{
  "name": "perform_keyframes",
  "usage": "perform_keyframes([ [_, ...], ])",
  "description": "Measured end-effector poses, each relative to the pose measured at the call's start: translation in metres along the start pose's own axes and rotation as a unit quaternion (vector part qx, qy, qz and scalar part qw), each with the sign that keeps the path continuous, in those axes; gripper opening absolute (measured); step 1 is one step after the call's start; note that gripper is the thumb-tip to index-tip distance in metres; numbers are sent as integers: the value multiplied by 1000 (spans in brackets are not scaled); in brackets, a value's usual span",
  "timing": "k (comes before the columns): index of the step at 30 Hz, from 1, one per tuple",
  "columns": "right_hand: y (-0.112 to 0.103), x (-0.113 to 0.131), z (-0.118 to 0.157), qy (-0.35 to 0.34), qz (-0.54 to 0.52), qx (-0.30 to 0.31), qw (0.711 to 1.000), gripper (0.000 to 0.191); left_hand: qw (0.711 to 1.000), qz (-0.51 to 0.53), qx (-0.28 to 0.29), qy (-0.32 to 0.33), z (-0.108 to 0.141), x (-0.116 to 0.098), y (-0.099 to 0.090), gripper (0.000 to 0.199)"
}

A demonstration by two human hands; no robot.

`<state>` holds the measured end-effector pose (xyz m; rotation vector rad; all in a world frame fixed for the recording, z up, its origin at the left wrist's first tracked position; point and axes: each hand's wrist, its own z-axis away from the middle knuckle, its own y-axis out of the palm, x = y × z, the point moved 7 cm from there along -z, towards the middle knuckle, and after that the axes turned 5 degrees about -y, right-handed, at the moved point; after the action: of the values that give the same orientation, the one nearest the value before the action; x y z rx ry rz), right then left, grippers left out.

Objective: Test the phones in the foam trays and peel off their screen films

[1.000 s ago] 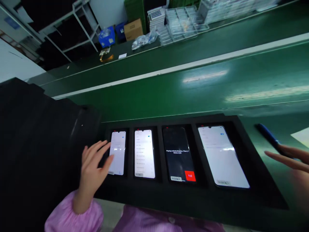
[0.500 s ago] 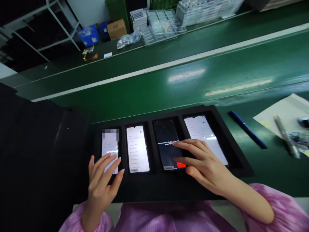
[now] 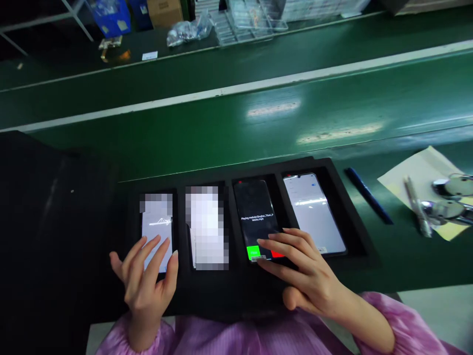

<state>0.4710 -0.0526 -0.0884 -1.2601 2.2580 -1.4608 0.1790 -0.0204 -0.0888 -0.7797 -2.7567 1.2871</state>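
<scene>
Head view: four phones lie face up in a row, each in its own slot of a black tray (image 3: 229,291) on the green tabletop (image 3: 391,271). Left hand (image 3: 148,286): fingers spread apart, over the lower half of the leftmost phone (image 3: 155,226), screen lit pale; cannot tell whether the tips touch the glass. Second phone (image 3: 209,227) sits between the two hands, its screen blurred into blocks. Right hand (image 3: 312,276): fingers loosely apart, over the lower right of the third phone (image 3: 256,199); contact unclear. That screen is dark, with white text about playing a melody, a green square at lower left and a red patch partly under the fingers. Rightmost phone (image 3: 314,212), lit pale, lies just beyond the right hand. Right of the tray: a blue pen (image 3: 368,196), then paper (image 3: 428,162) with metal pieces on it. Far side: blue bin (image 3: 111,19), cardboard box (image 3: 164,14), clear plastic bag (image 3: 188,32).
</scene>
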Motion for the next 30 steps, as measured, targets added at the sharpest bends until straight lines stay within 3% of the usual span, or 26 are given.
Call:
perform_keyframes([
  [4, 2, 3, -4, 2, 11, 19, 1000, 65, 1000, 12, -7, -5, -2, -1, -1, 36],
  [7, -2, -9, -17, 14, 31, 45, 998, 57, 1000, 12, -3, -12, -2, -1, -1, 37],
  [11, -6, -54, -53, 68, 82, 52, 993, 51, 1000, 13, 1, -12, 0, 0, 0, 37],
  [15, 7, -90, -81, 111, 157, 81, 978, 55, 1000, 14, 8, -9, 0, 1, 0, 36],
  [20, -1, -69, -74, 62, 96, 56, 992, 43, 1000, 18, 13, -13, 2, 2, 0, 43],
  [24, -17, -64, -66, 83, 109, 27, 990, 35, 1000, 18, 16, -6, 3, 3, 1, 50],
  [30, 9, -77, -73, 94, 142, 86, 982, 43, 1000, 17, -3, 4, 6, 4, 0, 55],
])
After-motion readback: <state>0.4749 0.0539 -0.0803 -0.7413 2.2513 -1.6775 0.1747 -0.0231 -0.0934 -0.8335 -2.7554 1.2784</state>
